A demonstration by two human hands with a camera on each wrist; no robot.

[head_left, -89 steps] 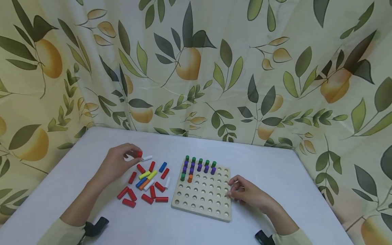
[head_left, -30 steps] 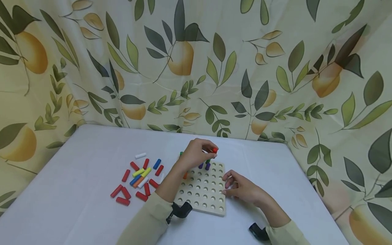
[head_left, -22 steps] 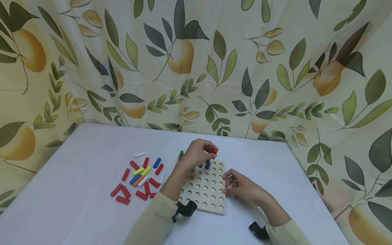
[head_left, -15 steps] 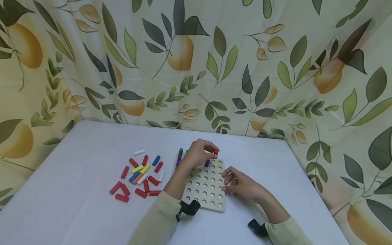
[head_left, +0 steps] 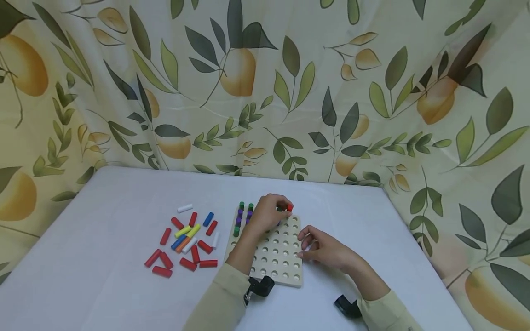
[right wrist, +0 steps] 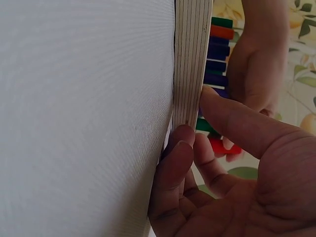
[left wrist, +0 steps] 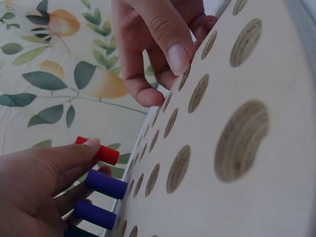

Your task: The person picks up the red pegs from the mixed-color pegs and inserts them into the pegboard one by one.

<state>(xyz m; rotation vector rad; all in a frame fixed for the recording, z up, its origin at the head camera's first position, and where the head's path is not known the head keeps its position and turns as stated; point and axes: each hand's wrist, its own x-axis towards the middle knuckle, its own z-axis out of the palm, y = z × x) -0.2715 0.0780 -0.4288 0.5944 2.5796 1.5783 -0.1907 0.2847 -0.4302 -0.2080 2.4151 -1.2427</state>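
Shifted since three seconds ago: the left hand (head_left: 268, 215), then held over the loose pegs, is now placed above the 1 o'clock corner of a pale square wooden board (head_left: 291, 270) drilled with rows of round holes. Clock read from the board's centre, 12 at the far side.

One red cylindrical peg (head_left: 290, 208) is pinched between thumb and fingertip of that hand, near 1 o'clock; whether its lower end is seated in a hole cannot be told. The board's 3 o'clock edge is held by the right hand (head_left: 327, 250), as before: thumb laid on the top face, fingers bent against the layered side.

Toward 11 o'clock, green cylindrical pegs (head_left: 242, 205) and purple cylindrical pegs (head_left: 239, 221) are seen standing in holes; part of the group is hidden by the left hand. An orange cylindrical peg (right wrist: 221, 32) among them is shown from the right wrist.

At 9 o'clock, off the board, loose pegs are strewn on a white cloth-covered table (head_left: 103, 257): mostly red pegs (head_left: 162, 272), with yellow pegs (head_left: 182, 231), blue, orange and white bunched mid-scatter. One white cylindrical peg (head_left: 185, 208) is noted at 10 o'clock. Beyond 12, a curtain (head_left: 364, 78) printed with leaves and fruit is hung.
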